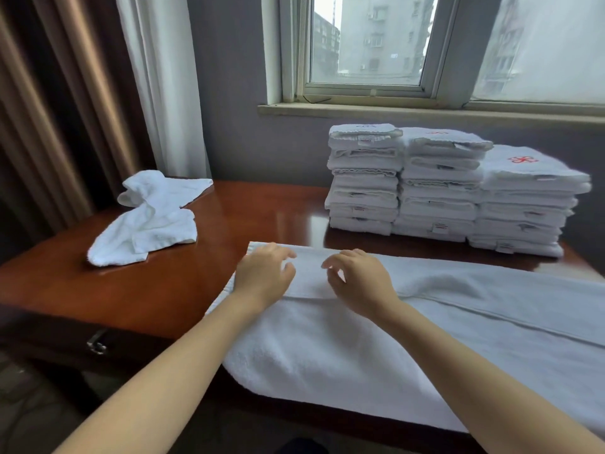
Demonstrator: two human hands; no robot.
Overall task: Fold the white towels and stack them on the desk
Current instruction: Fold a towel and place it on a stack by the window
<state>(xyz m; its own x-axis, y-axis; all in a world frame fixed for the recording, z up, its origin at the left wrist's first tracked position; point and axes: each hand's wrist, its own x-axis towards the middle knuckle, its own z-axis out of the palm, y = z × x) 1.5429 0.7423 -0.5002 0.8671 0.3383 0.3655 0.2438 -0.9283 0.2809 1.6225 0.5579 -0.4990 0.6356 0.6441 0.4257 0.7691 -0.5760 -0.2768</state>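
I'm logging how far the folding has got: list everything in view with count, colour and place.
Spread towel: one, white, front of the desk.
Crumpled towels: one heap, white, desk's left side.
Folded stacks: three, white, back right of desk, side by side.
Desk: one, reddish-brown, under all the towels.
Drawer handle: one, metal, desk's front left.
Window: one, pale frame, behind the stacks.
Curtains: brown and white, far left.
Left hand: one, over the spread towel, fingers loosely curled.
Right hand: one, beside it, likewise.

Left hand, right hand, towel (flat) beneath
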